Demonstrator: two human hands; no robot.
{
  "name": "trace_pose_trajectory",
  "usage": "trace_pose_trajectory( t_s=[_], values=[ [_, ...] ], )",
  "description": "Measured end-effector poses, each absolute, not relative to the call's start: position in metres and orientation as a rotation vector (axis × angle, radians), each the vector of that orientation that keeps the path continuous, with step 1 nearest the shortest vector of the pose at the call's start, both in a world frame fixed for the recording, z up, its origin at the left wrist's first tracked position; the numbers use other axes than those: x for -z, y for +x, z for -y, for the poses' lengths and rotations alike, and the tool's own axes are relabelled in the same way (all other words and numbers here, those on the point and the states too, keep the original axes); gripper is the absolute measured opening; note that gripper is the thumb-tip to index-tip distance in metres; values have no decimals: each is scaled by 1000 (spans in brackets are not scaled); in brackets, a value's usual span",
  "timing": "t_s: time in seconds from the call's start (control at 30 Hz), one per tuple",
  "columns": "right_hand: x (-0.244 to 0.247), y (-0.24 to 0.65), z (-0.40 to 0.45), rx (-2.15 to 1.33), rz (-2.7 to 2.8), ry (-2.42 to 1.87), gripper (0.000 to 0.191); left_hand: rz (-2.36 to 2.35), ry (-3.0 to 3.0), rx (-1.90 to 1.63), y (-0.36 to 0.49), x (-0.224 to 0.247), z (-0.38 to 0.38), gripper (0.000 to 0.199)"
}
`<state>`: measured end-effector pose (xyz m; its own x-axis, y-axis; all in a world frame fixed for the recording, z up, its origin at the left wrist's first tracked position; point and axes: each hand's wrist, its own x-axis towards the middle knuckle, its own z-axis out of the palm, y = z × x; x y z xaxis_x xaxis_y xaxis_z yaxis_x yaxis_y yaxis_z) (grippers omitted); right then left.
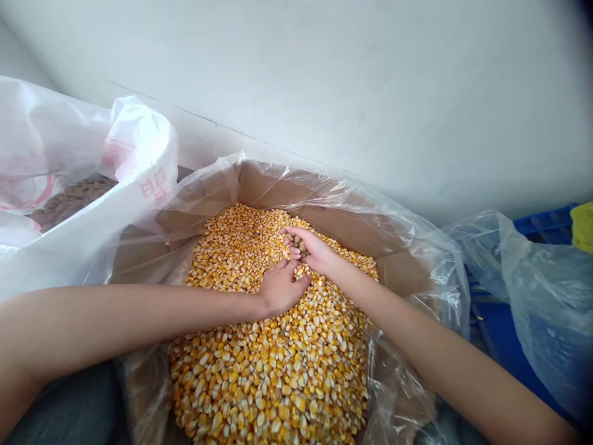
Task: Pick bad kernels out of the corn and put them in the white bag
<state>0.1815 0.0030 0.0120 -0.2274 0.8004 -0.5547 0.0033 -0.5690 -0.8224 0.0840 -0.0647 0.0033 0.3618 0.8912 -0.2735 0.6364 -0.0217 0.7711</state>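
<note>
Yellow and white corn kernels [259, 377] fill a cardboard box lined with clear plastic. Over the middle of the heap, my right hand [316, 252] is cupped around a small handful of brown lumpy pieces [300, 245], perhaps nuts; their exact kind is hard to make out. My left hand [281, 288] rests back up on the kernels just beside it, thumb apart from the fingers, fingertips reaching close to the right hand. Part of its fingers is hidden, and I see nothing held in it.
The box [273, 184] stands against a white wall [352, 93]. To the left, a white woven sack [143, 179] holds brown pieces [74, 201]. Blue plastic crates [504, 334] stand at the right, with clear plastic sheeting [556, 296] draped over them and something yellow [582, 225] at the edge.
</note>
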Motion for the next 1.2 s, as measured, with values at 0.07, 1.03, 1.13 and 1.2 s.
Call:
trace_pose_trajectory(
  t_s=[0.07, 1.03, 1.13, 1.2],
  values=[
    [-7, 178, -9, -1687, 1326, -1578, 15, -1362, 1744, -369, 84, -3, 66, 40],
    [16, 136, -54, -1186, 2172, -1590, 17, -1383, 1727, -372, 82, 2, 67, 39],
    [-5, 151, -52, -1830, 1563, -1423, 14, -1349, 1725, -375, 80, 3, 66, 39],
    [-17, 164, -45, -2074, 1248, -1284, 14, -1320, 1737, -366, 77, 4, 63, 39]
  ],
)
